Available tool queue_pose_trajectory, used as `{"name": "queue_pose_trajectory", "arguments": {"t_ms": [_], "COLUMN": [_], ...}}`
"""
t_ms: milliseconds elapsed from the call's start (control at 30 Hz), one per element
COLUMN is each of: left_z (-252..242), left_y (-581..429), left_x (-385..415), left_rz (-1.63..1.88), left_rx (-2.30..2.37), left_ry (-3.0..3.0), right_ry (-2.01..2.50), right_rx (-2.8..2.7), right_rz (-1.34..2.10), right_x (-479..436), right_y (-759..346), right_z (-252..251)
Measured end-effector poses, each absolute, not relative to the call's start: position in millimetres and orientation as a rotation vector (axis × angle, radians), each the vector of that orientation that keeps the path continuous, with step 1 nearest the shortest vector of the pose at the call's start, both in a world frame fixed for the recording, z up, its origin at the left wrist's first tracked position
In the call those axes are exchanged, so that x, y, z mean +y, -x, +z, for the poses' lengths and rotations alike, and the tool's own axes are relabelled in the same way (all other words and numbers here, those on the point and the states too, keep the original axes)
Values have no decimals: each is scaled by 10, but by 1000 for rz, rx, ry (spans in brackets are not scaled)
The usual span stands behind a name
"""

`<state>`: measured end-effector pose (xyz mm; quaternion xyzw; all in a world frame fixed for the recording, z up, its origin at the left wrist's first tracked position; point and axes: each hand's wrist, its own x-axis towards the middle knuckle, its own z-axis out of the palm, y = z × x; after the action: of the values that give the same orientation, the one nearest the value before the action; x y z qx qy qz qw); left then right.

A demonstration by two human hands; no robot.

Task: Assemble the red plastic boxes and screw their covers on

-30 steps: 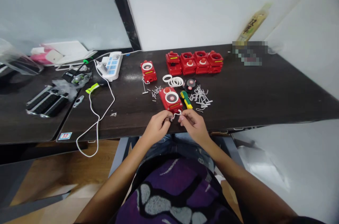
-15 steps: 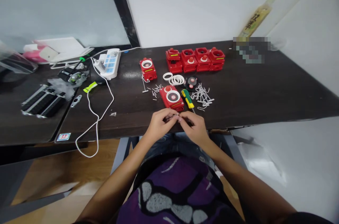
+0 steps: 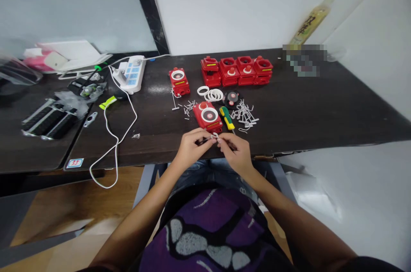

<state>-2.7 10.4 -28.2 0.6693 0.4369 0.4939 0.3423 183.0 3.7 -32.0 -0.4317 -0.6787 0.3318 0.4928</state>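
Mainly dark desk (image 3: 321, 109), white wall (image 3: 224, 6), red box (image 3: 208, 116) nr L hand (image 3: 192, 148)

A dark table (image 3: 321, 118) stands with its far edge against a plain white wall (image 3: 240, 6), and a second dark table (image 3: 19, 152) adjoins its left edge. A black upright strip (image 3: 146, 2) parts that wall from a pale grey-blue panel (image 3: 64, 2) behind the left table. Below the near edge show a grey metal leg (image 3: 143, 182) and light wooden floor (image 3: 58, 203); soft, even light leaves a dull sheen on the table top.
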Motion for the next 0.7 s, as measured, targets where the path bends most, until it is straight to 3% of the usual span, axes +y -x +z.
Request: {"name": "queue_pose_trajectory", "arguments": {"t_ms": [267, 700], "left_z": [-339, -298], "left_y": [52, 58], "left_x": [105, 64], "left_rz": [1338, 1261], "left_rx": [1199, 1231], "left_ry": [-1675, -1623], "right_ry": [1062, 1055], "right_rx": [-1454, -1511], "right_rz": [985, 928], "right_x": [44, 27], "right_y": [-1840, -1842], "right_z": [-278, -273]}}
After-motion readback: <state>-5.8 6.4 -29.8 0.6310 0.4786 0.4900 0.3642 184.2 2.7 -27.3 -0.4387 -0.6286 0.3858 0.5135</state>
